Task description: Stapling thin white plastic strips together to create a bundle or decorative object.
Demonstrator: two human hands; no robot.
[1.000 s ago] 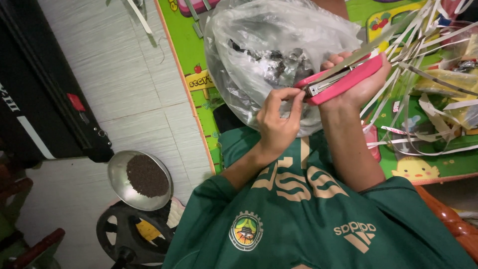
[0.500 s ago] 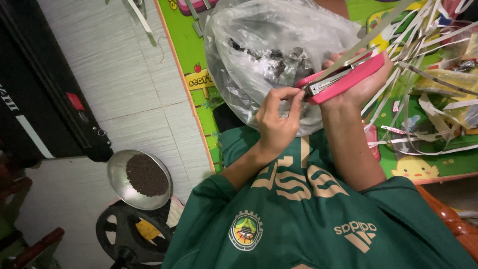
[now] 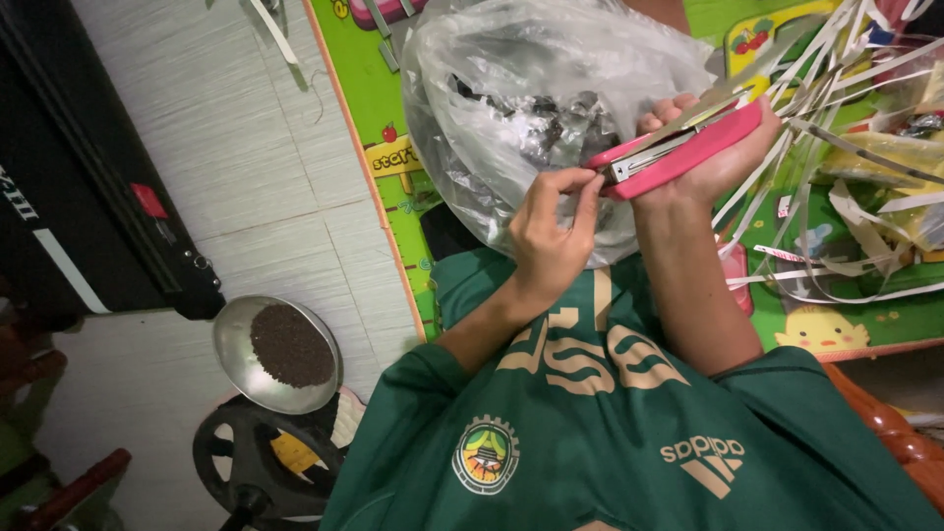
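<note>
Gripping a pink stapler [image 3: 678,149] around its far end, the right hand [image 3: 723,147] holds it level above the person's lap, its metal mouth pointing toward the left hand [image 3: 551,241]. The left hand has its thumb and forefinger pinched together at that mouth, the other fingers curled loosely beneath; whether anything lies between the fingertips is too small to tell. Just behind both hands sits a clear plastic bag [image 3: 511,88] with small shiny metal pieces inside, resting on a green play mat [image 3: 364,88]. Loose paper strips [image 3: 846,138] lie heaped to the right. On the pale floor at left stands a metal bowl [image 3: 236,369] of dark grains.
</note>
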